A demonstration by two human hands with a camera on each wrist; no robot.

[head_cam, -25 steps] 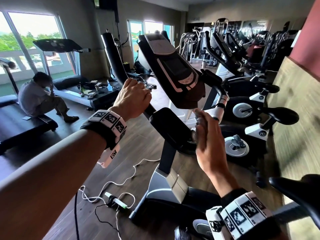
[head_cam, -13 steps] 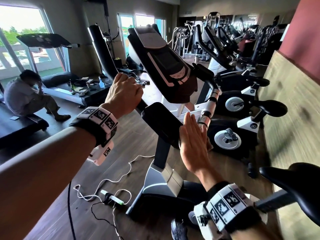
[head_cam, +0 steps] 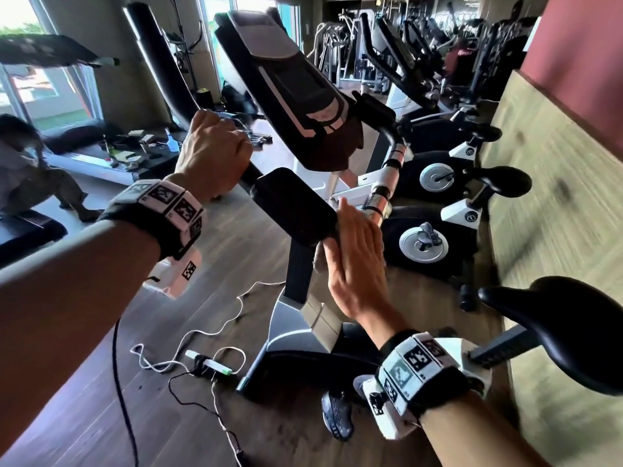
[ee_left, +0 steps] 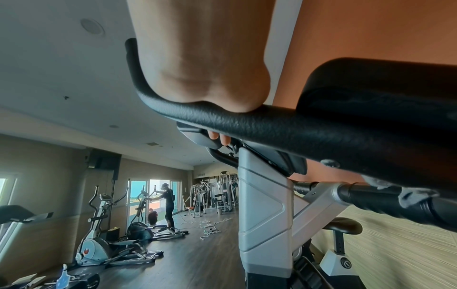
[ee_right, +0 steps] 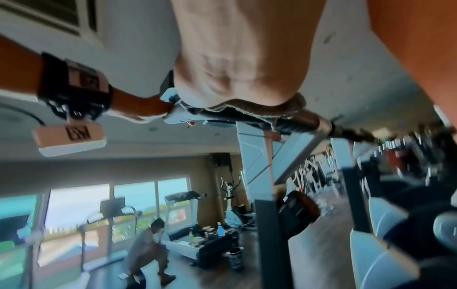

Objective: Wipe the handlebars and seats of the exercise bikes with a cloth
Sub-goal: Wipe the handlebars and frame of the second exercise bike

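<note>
I stand at a black exercise bike with a tilted console. My left hand grips the left handlebar, fingers wrapped round the textured black bar. My right hand lies flat with straight fingers on a grey cloth, pressing it onto the right handlebar just behind its silver sensor bands. From the right wrist, the cloth shows squeezed under the palm against the bar. The black elbow pad sits between my hands. The bike's black seat is at lower right.
More exercise bikes stand in a row along the wood-panelled wall on the right. White and black cables with a power strip lie on the floor at left. A person sits on a treadmill far left. My shoe is by the bike base.
My right hand has slid back along the right handlebar with the cloth, from the silver sensor bands toward the near end. The left hand keeps its grip.
</note>
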